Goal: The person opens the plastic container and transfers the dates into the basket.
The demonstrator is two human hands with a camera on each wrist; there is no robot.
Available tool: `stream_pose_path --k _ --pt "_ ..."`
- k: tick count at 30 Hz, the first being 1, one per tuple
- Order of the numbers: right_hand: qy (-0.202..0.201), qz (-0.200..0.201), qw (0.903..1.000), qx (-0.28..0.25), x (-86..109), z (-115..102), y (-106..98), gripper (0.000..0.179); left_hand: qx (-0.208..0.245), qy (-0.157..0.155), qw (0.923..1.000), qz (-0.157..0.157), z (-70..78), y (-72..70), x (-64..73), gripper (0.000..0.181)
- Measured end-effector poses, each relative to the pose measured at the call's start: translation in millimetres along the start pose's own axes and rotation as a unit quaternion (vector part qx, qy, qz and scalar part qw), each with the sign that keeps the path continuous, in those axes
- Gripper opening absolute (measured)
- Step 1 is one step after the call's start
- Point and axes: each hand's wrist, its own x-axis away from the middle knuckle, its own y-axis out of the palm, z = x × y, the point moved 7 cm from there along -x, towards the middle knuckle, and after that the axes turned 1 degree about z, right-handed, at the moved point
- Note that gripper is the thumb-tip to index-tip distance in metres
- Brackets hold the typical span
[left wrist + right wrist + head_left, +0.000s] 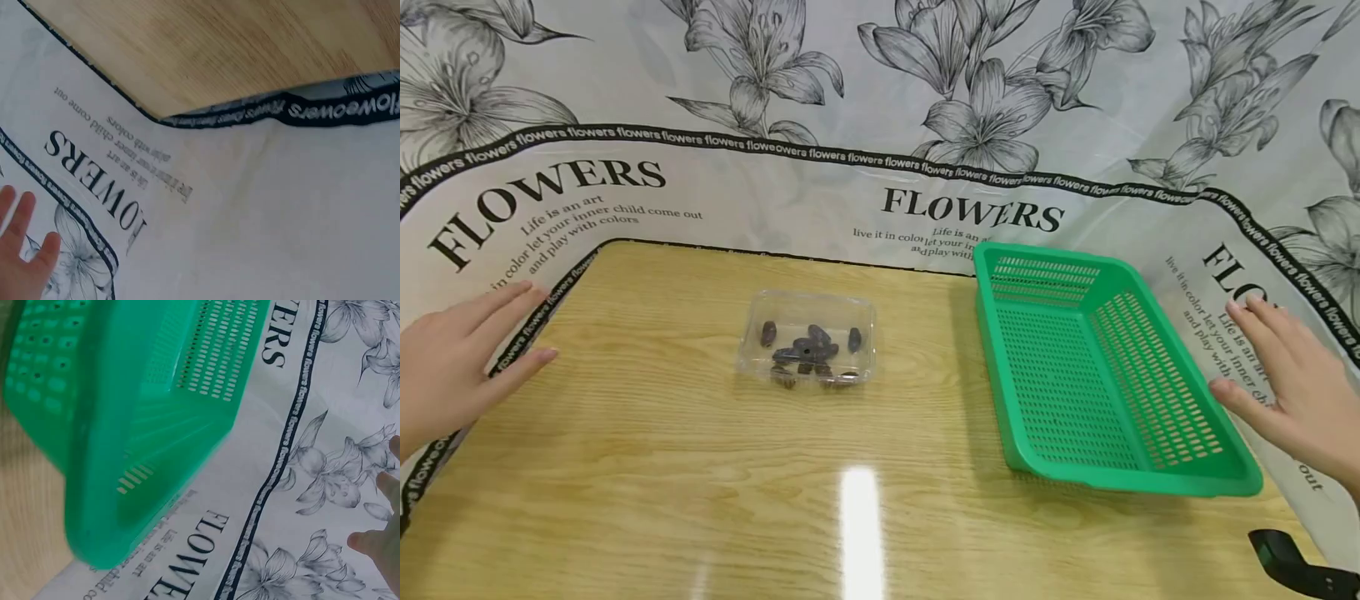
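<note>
At the left edge of the head view my left hand point(471, 358) hovers with straight fingers, holding nothing. My right hand point(1292, 383) is at the right edge, fingers extended, beside the green plastic basket point(1067, 392) and holding nothing. A clear plastic box point(807, 312) lies on the table between the hands, left of the basket. Several dark, oval fruits like dates point(808, 346) sit in it. The left wrist view catches the fingers of the left hand point(28, 250); in the right wrist view, the right hand point(378, 537) appears apart from the basket point(97, 456).
The wood-grain table point(685, 475) carries the box and basket. A white cloth point(775, 187) with flower prints and lettering hangs behind and along the sides. A black curved object point(1292, 562) shows at the lower right; its kind is unclear.
</note>
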Motion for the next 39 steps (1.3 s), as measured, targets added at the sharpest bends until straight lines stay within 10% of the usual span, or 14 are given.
stream_pose_path --k 5,11,16,19,25,27,39 --pt "-0.006 0.021 0.9924 -0.121 -13.0 -12 -5 0.059 0.130 -0.083 0.9878 -0.019 11.6 12.4 -4.8 0.042" --pt "0.050 0.029 0.9773 -0.204 -31.0 -31 -5 0.054 0.291 -0.128 0.9430 -0.098 34.0 43.7 -5.8 0.035" --pt "-0.014 0.040 0.9741 -0.222 -57.5 -70 -7 0.053 0.357 -0.154 0.9059 -0.169 58.4 72.2 -8.3 0.041" --pt "-0.061 0.054 0.9705 -0.227 -72.7 -97 -8 0.054 0.435 -0.181 0.8578 -0.205 74.1 88.7 -10.8 0.049" --pt "-0.115 0.049 0.9700 -0.209 -96.0 -145 1 0.045 0.621 -0.248 0.7044 -0.239 104.8 115.5 -15.4 0.068" --pt "-0.138 0.041 0.9688 -0.202 -101.3 -163 6 0.042 0.654 -0.259 0.6680 -0.241 112.2 119.5 -16.2 0.070" --pt "-0.236 -0.013 0.9495 -0.207 -125.2 -258 60 0.033 0.716 -0.300 0.5898 -0.223 135.1 128.5 -24.5 0.068"
